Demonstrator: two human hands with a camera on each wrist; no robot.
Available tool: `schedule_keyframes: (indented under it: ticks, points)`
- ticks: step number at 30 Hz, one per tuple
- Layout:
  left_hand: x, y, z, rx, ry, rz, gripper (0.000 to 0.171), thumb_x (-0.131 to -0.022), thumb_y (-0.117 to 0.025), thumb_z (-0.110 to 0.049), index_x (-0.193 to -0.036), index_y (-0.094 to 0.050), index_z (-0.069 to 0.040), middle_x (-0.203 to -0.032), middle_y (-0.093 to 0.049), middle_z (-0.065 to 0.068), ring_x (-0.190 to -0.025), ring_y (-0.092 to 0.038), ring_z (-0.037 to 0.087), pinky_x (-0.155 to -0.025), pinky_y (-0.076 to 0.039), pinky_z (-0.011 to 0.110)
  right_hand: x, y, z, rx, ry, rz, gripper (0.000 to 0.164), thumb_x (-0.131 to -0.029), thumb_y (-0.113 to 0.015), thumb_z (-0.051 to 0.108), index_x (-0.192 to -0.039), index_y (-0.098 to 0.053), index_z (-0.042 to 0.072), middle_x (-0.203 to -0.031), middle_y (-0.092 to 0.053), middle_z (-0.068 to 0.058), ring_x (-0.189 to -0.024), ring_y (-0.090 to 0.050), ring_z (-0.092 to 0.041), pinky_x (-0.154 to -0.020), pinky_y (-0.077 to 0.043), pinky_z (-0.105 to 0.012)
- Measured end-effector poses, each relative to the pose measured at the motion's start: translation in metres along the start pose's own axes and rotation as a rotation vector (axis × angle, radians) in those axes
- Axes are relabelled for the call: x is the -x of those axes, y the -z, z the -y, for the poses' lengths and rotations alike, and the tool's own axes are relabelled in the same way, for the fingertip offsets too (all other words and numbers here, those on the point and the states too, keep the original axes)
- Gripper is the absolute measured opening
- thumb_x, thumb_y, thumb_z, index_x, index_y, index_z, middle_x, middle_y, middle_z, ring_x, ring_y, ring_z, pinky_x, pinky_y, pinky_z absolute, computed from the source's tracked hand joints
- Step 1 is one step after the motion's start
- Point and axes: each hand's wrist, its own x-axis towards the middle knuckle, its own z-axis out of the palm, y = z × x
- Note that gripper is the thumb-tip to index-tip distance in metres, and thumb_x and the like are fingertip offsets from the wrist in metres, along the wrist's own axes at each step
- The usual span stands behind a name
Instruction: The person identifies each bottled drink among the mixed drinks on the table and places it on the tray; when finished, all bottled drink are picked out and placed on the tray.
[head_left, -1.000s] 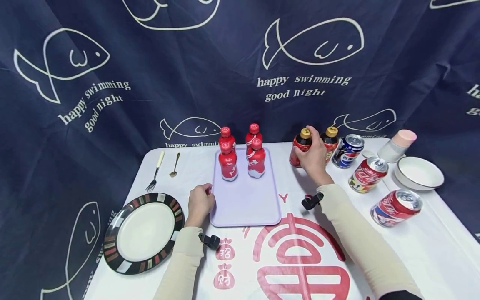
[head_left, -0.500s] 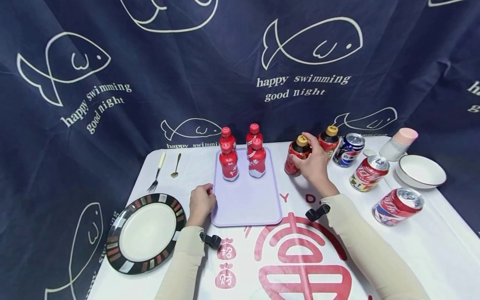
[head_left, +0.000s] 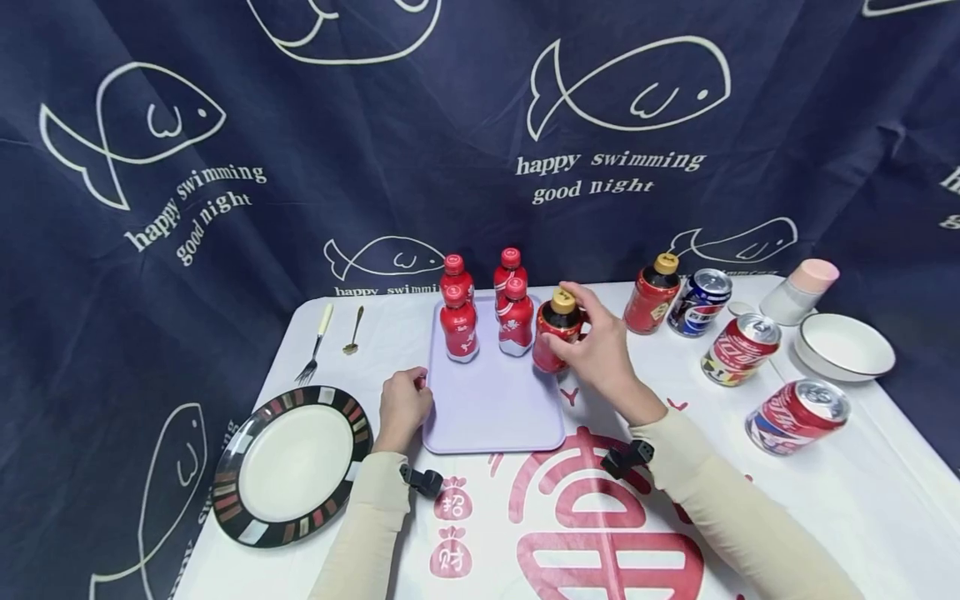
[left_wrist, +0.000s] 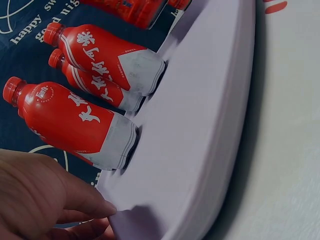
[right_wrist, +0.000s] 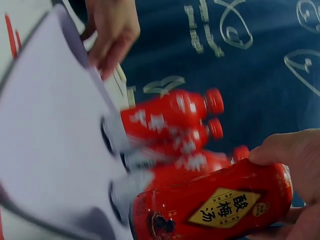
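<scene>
My right hand grips a dark drink bottle with a gold cap and red label, at the right edge of a pale purple tray. In the right wrist view, the label of this bottle faces the camera, thumb across its upper part. Several red-capped bottles stand on the tray's far half in two columns. At the tray's left side, my left hand pinches the rim; the left wrist view has the thumb on top and fingers lower down.
Right of the tray stand another gold-capped bottle, a blue can, two red cans, a pink-and-white cup and a white bowl. Left lie a fork, a small spoon and a dark-rimmed plate.
My right hand has carried the gold-capped bottle leftward and nearer, from beside the other gold-capped bottle to the tray's right edge. The left hand has stayed at the tray rim.
</scene>
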Motion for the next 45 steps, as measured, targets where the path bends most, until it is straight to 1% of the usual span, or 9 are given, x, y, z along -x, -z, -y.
schedule_keyframes:
  ticks: [3, 7, 14, 18, 22, 29, 35, 41, 45]
  points:
    - [0.000, 0.000, 0.000, -0.004, 0.002, -0.001, 0.034, -0.077, -0.057, -0.004, -0.109, -0.067, -0.007, -0.084, -0.063, 0.006, -0.075, -0.054, 0.021, -0.068, -0.046, 0.034, 0.003, -0.011, 0.012, -0.040, 0.022, 0.048, 0.074, -0.066, -0.081, 0.017, -0.131, -0.046, 0.018, -0.118, -0.058, -0.011, -0.104, -0.057, -0.024, -0.071, -0.052, -0.041]
    - [-0.001, 0.000, 0.001, -0.004, 0.026, -0.003, 0.034, -0.078, -0.058, -0.005, -0.111, -0.066, -0.007, -0.085, -0.063, 0.006, -0.074, -0.054, 0.020, -0.065, -0.046, 0.032, 0.004, -0.031, 0.026, -0.083, 0.083, 0.096, 0.072, -0.065, -0.081, 0.017, -0.129, -0.047, 0.017, -0.115, -0.060, -0.010, -0.100, -0.057, -0.020, -0.070, -0.053, -0.036]
    - [-0.001, -0.001, 0.001, -0.008, 0.034, 0.020, 0.035, -0.079, -0.058, -0.006, -0.113, -0.065, -0.008, -0.089, -0.064, 0.007, -0.076, -0.054, 0.021, -0.067, -0.046, 0.033, 0.007, -0.062, 0.046, -0.109, 0.164, 0.148, 0.069, -0.064, -0.081, 0.016, -0.126, -0.051, 0.014, -0.114, -0.061, -0.007, -0.101, -0.058, -0.018, -0.085, -0.047, -0.036]
    - [-0.002, 0.000, 0.001, -0.012, 0.027, 0.006, 0.036, -0.078, -0.058, -0.005, -0.112, -0.066, -0.008, -0.086, -0.064, 0.006, -0.075, -0.054, 0.021, -0.066, -0.045, 0.033, 0.007, -0.076, 0.057, -0.120, 0.199, 0.176, 0.069, -0.065, -0.081, 0.017, -0.127, -0.050, 0.016, -0.114, -0.061, -0.006, -0.103, -0.057, -0.015, -0.088, -0.046, -0.033]
    - [-0.003, 0.000, 0.001, -0.011, 0.023, 0.006, 0.035, -0.077, -0.059, -0.006, -0.111, -0.066, -0.009, -0.083, -0.062, 0.006, -0.074, -0.054, 0.021, -0.063, -0.043, 0.031, 0.009, -0.087, 0.061, -0.103, 0.206, 0.193, 0.069, -0.066, -0.080, 0.019, -0.127, -0.049, 0.020, -0.113, -0.061, -0.005, -0.102, -0.057, -0.012, -0.087, -0.046, -0.031]
    - [-0.002, -0.002, -0.001, -0.015, 0.015, 0.009, 0.033, -0.077, -0.059, -0.006, -0.108, -0.067, -0.009, -0.079, -0.060, 0.005, -0.073, -0.053, 0.021, -0.061, -0.041, 0.031, 0.013, -0.098, 0.056, -0.064, 0.184, 0.223, 0.068, -0.066, -0.080, 0.018, -0.126, -0.048, 0.019, -0.109, -0.062, -0.006, -0.098, -0.059, -0.014, -0.084, -0.047, -0.032]
    - [-0.002, -0.001, -0.001, -0.014, 0.016, 0.018, 0.034, -0.077, -0.059, -0.006, -0.110, -0.067, -0.008, -0.081, -0.060, 0.005, -0.073, -0.053, 0.021, -0.061, -0.042, 0.031, 0.014, -0.101, 0.054, -0.074, 0.185, 0.224, 0.068, -0.066, -0.080, 0.018, -0.126, -0.048, 0.019, -0.110, -0.062, -0.007, -0.099, -0.059, -0.015, -0.084, -0.048, -0.032]
    - [-0.003, 0.001, -0.001, -0.011, 0.013, 0.006, 0.031, -0.077, -0.059, -0.006, -0.108, -0.067, -0.009, -0.084, -0.062, 0.006, -0.075, -0.053, 0.022, -0.064, -0.043, 0.033, 0.014, -0.102, 0.055, -0.097, 0.189, 0.227, 0.068, -0.067, -0.080, 0.018, -0.126, -0.047, 0.019, -0.110, -0.061, -0.007, -0.100, -0.058, -0.015, -0.086, -0.047, -0.032]
    - [-0.002, 0.001, -0.001, -0.006, 0.024, 0.023, 0.032, -0.078, -0.059, -0.006, -0.109, -0.067, -0.008, -0.083, -0.061, 0.006, -0.074, -0.053, 0.021, -0.062, -0.042, 0.031, 0.014, -0.102, 0.054, -0.097, 0.183, 0.236, 0.068, -0.066, -0.080, 0.018, -0.126, -0.047, 0.019, -0.110, -0.061, -0.007, -0.100, -0.058, -0.014, -0.086, -0.047, -0.031]
